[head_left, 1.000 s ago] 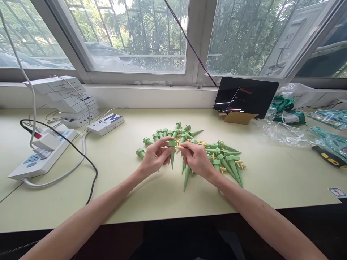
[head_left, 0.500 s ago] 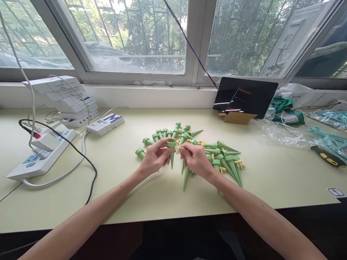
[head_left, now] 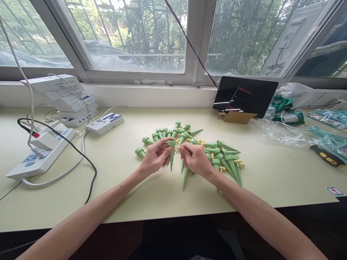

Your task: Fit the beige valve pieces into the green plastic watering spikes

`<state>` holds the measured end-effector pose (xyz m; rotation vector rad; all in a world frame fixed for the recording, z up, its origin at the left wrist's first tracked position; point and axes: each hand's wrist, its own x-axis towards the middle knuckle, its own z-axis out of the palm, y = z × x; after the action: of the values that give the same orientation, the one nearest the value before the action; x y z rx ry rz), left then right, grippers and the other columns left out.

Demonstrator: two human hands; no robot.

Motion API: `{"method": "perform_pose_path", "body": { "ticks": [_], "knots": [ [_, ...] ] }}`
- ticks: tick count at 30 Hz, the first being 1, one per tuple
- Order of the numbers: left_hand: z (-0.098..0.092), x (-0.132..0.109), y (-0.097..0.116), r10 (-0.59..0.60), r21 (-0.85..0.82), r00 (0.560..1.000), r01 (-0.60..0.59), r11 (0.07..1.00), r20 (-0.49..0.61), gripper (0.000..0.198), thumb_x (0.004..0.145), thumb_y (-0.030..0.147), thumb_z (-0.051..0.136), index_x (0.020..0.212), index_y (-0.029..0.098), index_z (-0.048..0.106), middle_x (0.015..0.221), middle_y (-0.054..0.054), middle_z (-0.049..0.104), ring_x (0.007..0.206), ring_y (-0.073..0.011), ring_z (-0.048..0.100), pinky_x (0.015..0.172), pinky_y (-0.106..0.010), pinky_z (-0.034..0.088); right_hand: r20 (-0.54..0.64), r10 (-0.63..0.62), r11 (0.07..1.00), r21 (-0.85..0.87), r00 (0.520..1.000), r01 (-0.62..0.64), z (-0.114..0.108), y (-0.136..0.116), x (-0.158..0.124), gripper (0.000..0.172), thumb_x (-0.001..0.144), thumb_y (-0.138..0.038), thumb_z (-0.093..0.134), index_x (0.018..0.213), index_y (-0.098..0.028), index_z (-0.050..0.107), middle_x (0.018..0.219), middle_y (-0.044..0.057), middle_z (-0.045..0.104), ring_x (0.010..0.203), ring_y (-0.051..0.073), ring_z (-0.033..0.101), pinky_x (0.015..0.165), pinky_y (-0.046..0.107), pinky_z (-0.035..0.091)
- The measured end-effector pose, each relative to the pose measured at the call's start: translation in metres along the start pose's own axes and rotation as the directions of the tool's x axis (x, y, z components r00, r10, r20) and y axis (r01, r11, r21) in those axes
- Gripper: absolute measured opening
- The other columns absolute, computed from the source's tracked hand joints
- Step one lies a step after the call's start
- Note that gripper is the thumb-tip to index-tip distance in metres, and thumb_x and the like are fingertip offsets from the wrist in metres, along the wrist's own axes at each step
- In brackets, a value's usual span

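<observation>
My left hand (head_left: 154, 158) is closed round a green plastic plant watering spike (head_left: 171, 153), gripped near its ridged cap with the point hanging down. Close beside it, my right hand (head_left: 195, 159) pinches a small yellow valve (head_left: 177, 148) between thumb and fingertips at the spike's side; the fingers cover most of it. Under and behind both hands lies a loose pile of similar green spikes (head_left: 230, 166), several with yellow valves (head_left: 240, 164) sticking out of them. More spikes (head_left: 162, 133) lie in a row behind my left hand.
On the left are a power strip (head_left: 38, 155) with cables, a stack of white boxes (head_left: 70, 101) and a single white box (head_left: 106, 124). A tablet (head_left: 245, 95) leans on a cardboard stand (head_left: 238, 117) at the back. Plastic bags (head_left: 287, 133) and a black-and-yellow tool (head_left: 327, 156) lie right.
The spike in my left hand has tilted a little: its round cap opening showed before, and now the cap appears side-on. Both hands have stayed in place.
</observation>
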<state>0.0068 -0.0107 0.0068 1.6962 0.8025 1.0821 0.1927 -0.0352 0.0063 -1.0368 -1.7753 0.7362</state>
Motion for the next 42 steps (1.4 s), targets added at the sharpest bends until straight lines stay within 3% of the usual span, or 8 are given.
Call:
{"method": "perform_pose_path", "body": {
  "ticks": [42],
  "knots": [
    [0.001,-0.0005,-0.0003,-0.009,0.01,1.0,0.009,1.0,0.026,0.037,0.094,0.037,0.057,0.125,0.015,0.058,0.057,0.006,0.05,0.037,-0.0066,0.048,0.037,-0.019,0.04,0.011,-0.021,1.0,-0.005,1.0,0.021,0.0,0.0004,0.0001,0.028,0.098,-0.027,0.047,0.071,-0.02,0.051,0.054,-0.004,0.054,0.041,0.009,0.05,0.048,0.022,0.039]
  ]
}}
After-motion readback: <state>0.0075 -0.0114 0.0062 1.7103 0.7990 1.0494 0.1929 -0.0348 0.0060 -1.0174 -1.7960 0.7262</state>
